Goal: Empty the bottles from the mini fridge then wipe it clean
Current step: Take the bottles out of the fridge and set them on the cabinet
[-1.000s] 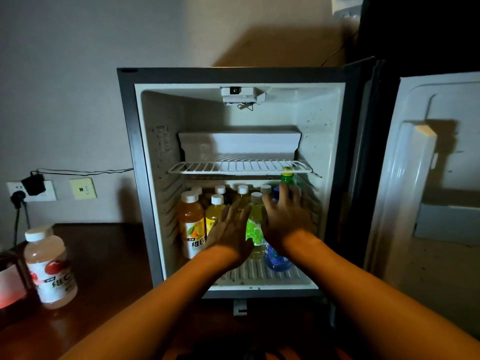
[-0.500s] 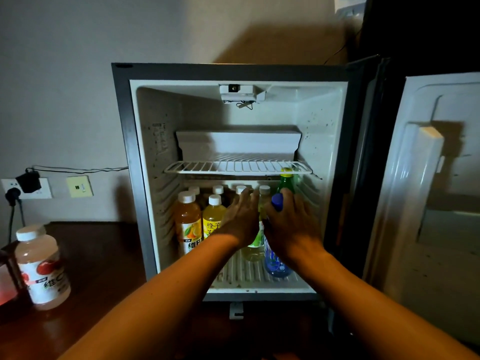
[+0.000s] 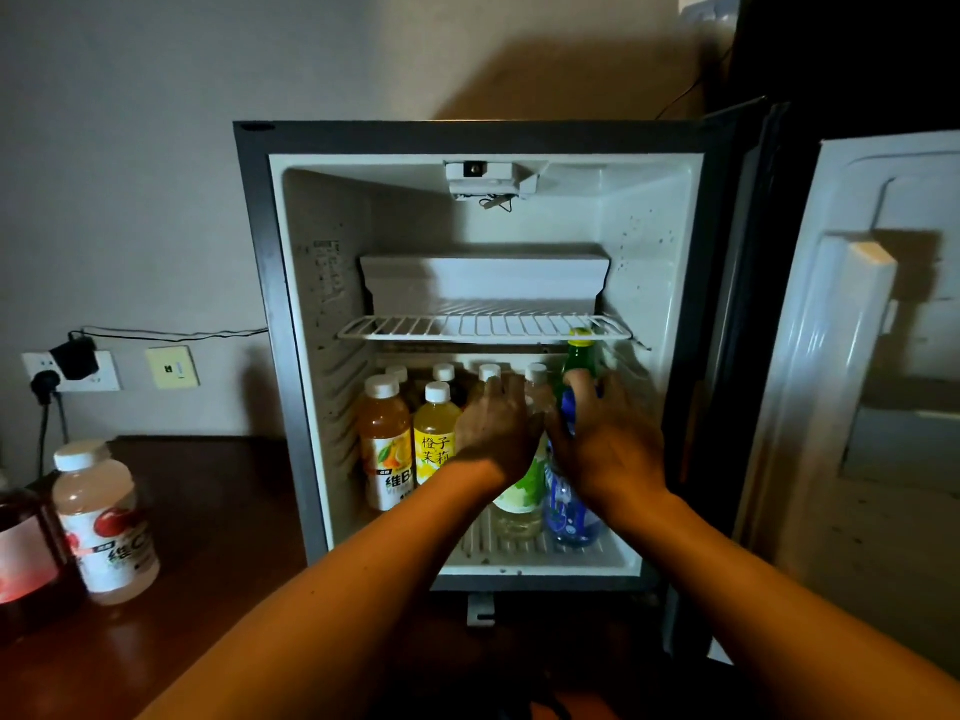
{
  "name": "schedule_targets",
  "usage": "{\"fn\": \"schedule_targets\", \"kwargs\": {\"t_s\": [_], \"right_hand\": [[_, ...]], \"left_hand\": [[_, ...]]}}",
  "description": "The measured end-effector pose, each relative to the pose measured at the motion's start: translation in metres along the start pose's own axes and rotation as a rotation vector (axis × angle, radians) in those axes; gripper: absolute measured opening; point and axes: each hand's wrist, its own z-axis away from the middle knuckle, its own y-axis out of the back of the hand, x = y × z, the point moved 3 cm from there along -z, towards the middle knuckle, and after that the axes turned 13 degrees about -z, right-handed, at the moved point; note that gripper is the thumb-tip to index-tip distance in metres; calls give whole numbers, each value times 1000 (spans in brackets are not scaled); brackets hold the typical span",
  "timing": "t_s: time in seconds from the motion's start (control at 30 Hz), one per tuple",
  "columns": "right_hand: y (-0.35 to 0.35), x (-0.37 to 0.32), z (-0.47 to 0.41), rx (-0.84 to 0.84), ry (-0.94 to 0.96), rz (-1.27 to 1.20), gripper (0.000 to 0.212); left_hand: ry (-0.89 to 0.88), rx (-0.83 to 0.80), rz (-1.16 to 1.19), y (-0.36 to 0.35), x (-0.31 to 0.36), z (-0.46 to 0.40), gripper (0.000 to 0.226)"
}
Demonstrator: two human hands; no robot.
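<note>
The mini fridge [image 3: 260,304] stands open, its wire shelf [image 3: 483,327] bare. Several bottles crowd the lower compartment: an orange one [image 3: 387,449] at front left, a yellow one [image 3: 434,433] beside it, white-capped ones behind, and a tall green one [image 3: 579,356] at the back right. My left hand [image 3: 498,433] wraps the upper part of a pale bottle with a green label [image 3: 519,496]. Beside it, my right hand [image 3: 608,444] curls round a blue bottle [image 3: 571,517], thumb near its cap. Both bottles stand on the fridge floor.
The fridge door [image 3: 883,381] hangs open at the right. On the dark wooden table [image 3: 208,511] at left stand a pale pink bottle [image 3: 106,522] and a red bottle [image 3: 21,553]. A wall socket [image 3: 72,371] with a plug sits behind them.
Both hands have gone deeper into the lower compartment. The left hand closed round the green-label bottle and the right round the blue one.
</note>
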Motion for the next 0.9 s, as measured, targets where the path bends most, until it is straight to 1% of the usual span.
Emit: {"fn": "schedule_targets", "kwargs": {"t_s": [0.07,0.13,0.23,0.3,0.37,0.43,0.53,0.6,0.7,0.8,0.9], "right_hand": [[-1,-1,1,-34,-14,-124,33],[-2,-7,1,-85,4,-217,31],[4,-19,0,-68,53,-280,33],[7,-25,-1,-53,45,-307,35],[9,-29,-2,-43,13,-345,39],[11,-32,-2,-38,-31,-425,41],[14,-37,2,-30,-92,-538,39],[14,-43,5,-38,-100,-577,40],[14,-56,8,-98,-83,-607,41],[12,-70,9,-179,-22,-613,44],[10,-84,12,-218,39,-640,44]], "left_hand": [[42,-49,-9,6,-4,5,47],[85,-72,-18,16,-6,11,42],[140,-99,0,28,-10,23,33],[139,-106,-18,34,-17,32,39],[106,-95,-55,36,-27,39,48],[102,-88,-51,39,-37,46,50],[115,-73,1,49,-50,54,44],[134,-58,77,57,-56,61,33],[174,-6,193,70,-64,72,27],[191,42,193,85,-74,82,31],[236,25,195,98,-89,94,37]]}}
